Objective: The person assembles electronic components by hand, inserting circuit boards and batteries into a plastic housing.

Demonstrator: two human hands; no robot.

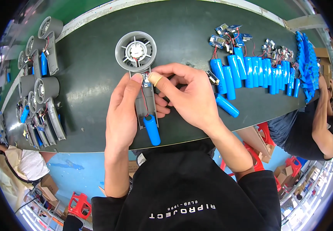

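Fingers of the left hand (123, 104) and right hand (189, 94) grip the gray fan shell (150, 98) by the front edge of the table (85, 119), thumbs at the little circuit board (146, 81), maybe to keep it still; the blue battery (152, 131) pokes out toward that edge

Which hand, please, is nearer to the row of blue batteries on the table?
The right hand is nearer: it is left of the row of blue batteries. The left hand is farther off, at the left side of the grey housing.
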